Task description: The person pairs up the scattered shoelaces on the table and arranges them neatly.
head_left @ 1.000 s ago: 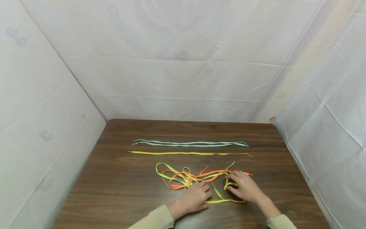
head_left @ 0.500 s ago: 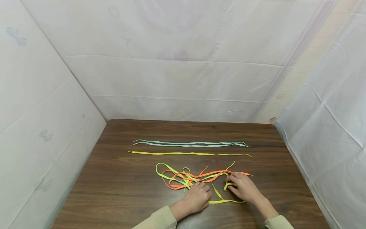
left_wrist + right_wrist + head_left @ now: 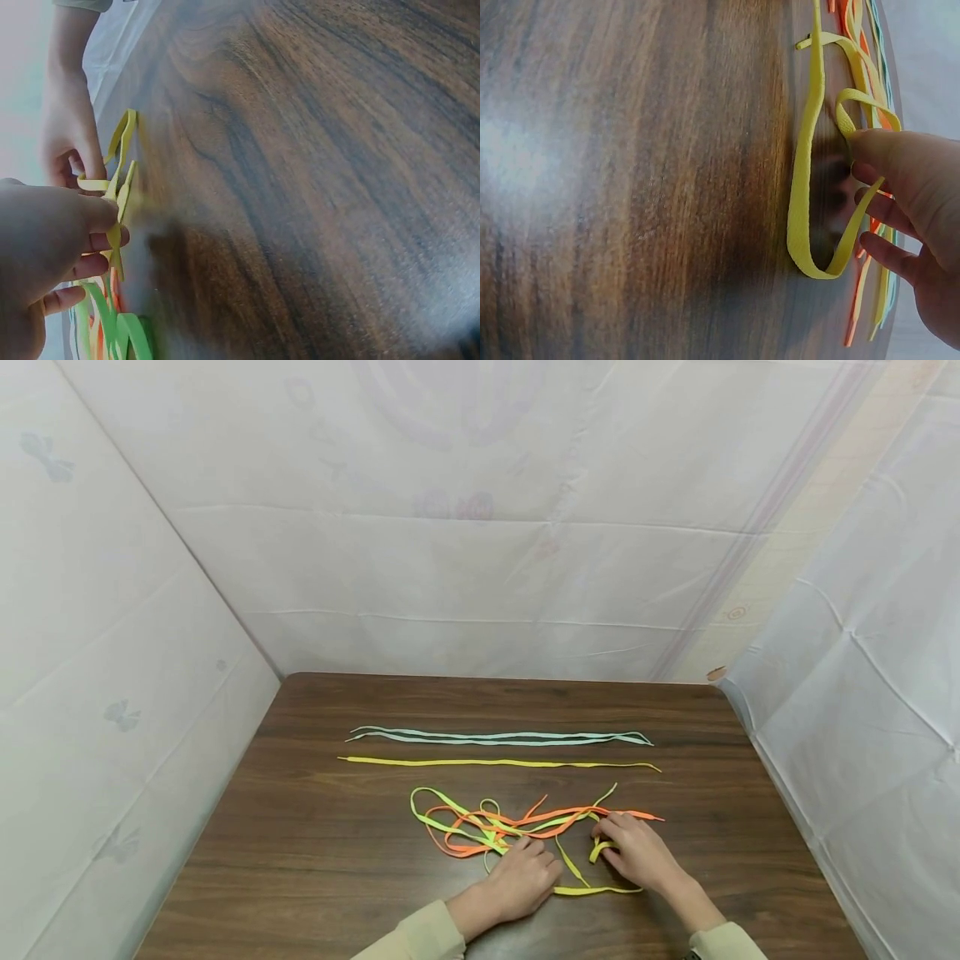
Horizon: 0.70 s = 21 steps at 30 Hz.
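In the head view, my left hand point(image 3: 522, 881) is at the front of the table, pinching a flat yellow shoelace point(image 3: 596, 891). The left wrist view shows that lace point(image 3: 126, 142) between thumb and fingers, a short end sticking out. To the right, my right hand point(image 3: 641, 852) pinches the same lace, which bends in a loop point(image 3: 801, 195) below the fingers in the right wrist view. Just beyond both hands lies a tangle of orange shoelace point(image 3: 647, 816) and lime-green shoelace point(image 3: 438, 793). The yellow lace runs in among them, and its far part is hidden.
Farther back on the brown wooden table point(image 3: 247, 827), a yellow shoelace point(image 3: 480, 762) lies straight from left to right. Behind it, pale mint shoelaces point(image 3: 480, 740) lie stretched side by side. White cloth walls point(image 3: 480, 568) stand around the back and sides.
My left hand has slid slightly right along the yellow shoelace, so less of it shows between the hands. The right hand has barely moved, and the laces at the back are unchanged.
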Tool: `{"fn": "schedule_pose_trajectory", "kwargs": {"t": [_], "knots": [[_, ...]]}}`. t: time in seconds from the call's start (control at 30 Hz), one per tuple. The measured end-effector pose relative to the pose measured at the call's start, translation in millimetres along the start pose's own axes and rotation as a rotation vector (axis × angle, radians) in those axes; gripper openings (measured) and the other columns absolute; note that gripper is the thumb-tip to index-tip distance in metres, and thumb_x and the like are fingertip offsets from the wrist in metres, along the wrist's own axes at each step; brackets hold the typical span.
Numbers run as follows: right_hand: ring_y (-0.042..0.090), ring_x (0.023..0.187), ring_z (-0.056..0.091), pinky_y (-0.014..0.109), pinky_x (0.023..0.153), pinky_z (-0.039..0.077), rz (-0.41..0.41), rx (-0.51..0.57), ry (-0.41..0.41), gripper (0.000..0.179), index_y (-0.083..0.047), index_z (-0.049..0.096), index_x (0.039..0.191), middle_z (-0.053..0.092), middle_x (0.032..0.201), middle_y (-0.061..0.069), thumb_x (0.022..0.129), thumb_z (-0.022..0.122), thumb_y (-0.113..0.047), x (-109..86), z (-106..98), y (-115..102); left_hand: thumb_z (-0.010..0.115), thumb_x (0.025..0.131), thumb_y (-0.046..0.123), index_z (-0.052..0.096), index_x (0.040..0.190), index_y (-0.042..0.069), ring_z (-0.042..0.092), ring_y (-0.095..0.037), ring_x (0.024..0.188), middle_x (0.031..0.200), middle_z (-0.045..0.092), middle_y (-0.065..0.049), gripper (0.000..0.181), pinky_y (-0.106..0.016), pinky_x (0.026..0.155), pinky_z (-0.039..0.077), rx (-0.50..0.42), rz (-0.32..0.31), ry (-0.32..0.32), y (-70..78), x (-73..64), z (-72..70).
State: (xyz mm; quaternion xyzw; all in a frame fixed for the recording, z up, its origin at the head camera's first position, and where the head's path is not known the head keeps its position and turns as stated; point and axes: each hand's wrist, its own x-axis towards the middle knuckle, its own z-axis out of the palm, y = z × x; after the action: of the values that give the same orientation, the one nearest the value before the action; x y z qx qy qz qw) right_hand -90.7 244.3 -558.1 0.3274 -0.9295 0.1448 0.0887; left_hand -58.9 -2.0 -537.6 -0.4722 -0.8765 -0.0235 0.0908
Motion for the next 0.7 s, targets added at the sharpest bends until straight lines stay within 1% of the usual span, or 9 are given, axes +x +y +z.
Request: {"fn": "schedule_pose_trajectory", "kwargs": {"t": [0.07, 0.2, 0.3, 0.37, 0.5, 0.6, 0.7], "knots": [[0.012, 0.081, 0.057, 0.033, 0.070, 0.049, 0.002, -0.003, -0.006, 0.024, -0.020, 0.062, 0.088, 0.057, 0.089, -0.009, 0.071, 0.078, -0.015, -0.1, 0.3, 0.2, 0.060, 0.088, 0.030, 0.057, 0.082, 0.025, 0.048, -0.007, 0.073, 0.077, 0.060, 0.012, 0.009, -0.024, 0.068, 0.034, -0.002, 0.007, 0.022, -0.3, -0.3, -3.1], [0.009, 0.076, 0.053, 0.031, 0.066, 0.047, 0.001, -0.005, -0.005, 0.022, -0.024, 0.059, 0.081, 0.053, 0.082, -0.011, 0.072, 0.077, -0.015, 0.2, 0.8, 0.2, 0.063, 0.086, 0.030, 0.054, 0.078, 0.026, 0.048, -0.005, 0.069, 0.073, 0.057, 0.014, 0.013, -0.023, 0.069, 0.036, 0.010, 0.024, 0.084, -0.7, -0.8, -8.0], [0.007, 0.073, 0.051, 0.029, 0.064, 0.045, -0.008, -0.002, -0.003, 0.023, -0.024, 0.057, 0.078, 0.050, 0.079, -0.012, 0.073, 0.076, -0.014, 0.5, 0.0, 0.3, 0.065, 0.085, 0.028, 0.054, 0.078, 0.025, 0.048, -0.004, 0.067, 0.073, 0.058, 0.014, 0.013, -0.022, 0.069, 0.037, 0.002, 0.031, 0.139, -1.1, -0.1, -10.6], [0.006, 0.072, 0.051, 0.028, 0.063, 0.045, -0.016, 0.004, 0.004, 0.023, -0.024, 0.057, 0.078, 0.050, 0.078, -0.013, 0.072, 0.076, -0.012, 0.8, -1.2, 0.5, 0.065, 0.085, 0.026, 0.055, 0.078, 0.024, 0.049, -0.004, 0.067, 0.073, 0.058, 0.013, 0.012, -0.021, 0.067, 0.037, -0.018, 0.028, 0.161, -2.1, 0.1, -13.0], [0.005, 0.070, 0.052, 0.026, 0.061, 0.045, -0.030, 0.022, 0.035, 0.022, -0.021, 0.058, 0.078, 0.052, 0.077, -0.012, 0.072, 0.075, -0.009, 1.6, -4.3, 1.0, 0.065, 0.085, 0.024, 0.058, 0.081, 0.023, 0.055, -0.002, 0.070, 0.077, 0.060, 0.012, 0.008, -0.019, 0.065, 0.041, -0.050, 0.009, 0.176, -7.1, -1.2, -19.8], [0.004, 0.069, 0.053, 0.026, 0.062, 0.047, -0.033, 0.023, 0.067, 0.024, -0.020, 0.060, 0.080, 0.055, 0.077, -0.012, 0.069, 0.076, -0.006, 2.0, -6.8, 1.7, 0.065, 0.085, 0.021, 0.060, 0.085, 0.021, 0.059, -0.002, 0.073, 0.080, 0.061, 0.011, 0.005, -0.019, 0.067, 0.046, -0.074, -0.014, 0.180, -12.7, -4.5, -24.9], [0.001, 0.070, 0.052, 0.027, 0.062, 0.047, -0.038, 0.006, 0.098, 0.027, -0.018, 0.061, 0.080, 0.055, 0.077, -0.011, 0.064, 0.077, -0.003, 1.9, -9.3, 2.1, 0.067, 0.083, 0.018, 0.063, 0.089, 0.020, 0.061, -0.003, 0.077, 0.084, 0.064, 0.010, 0.008, -0.020, 0.068, 0.048, -0.096, -0.040, 0.186, -19.0, -10.0, -27.8]]}}
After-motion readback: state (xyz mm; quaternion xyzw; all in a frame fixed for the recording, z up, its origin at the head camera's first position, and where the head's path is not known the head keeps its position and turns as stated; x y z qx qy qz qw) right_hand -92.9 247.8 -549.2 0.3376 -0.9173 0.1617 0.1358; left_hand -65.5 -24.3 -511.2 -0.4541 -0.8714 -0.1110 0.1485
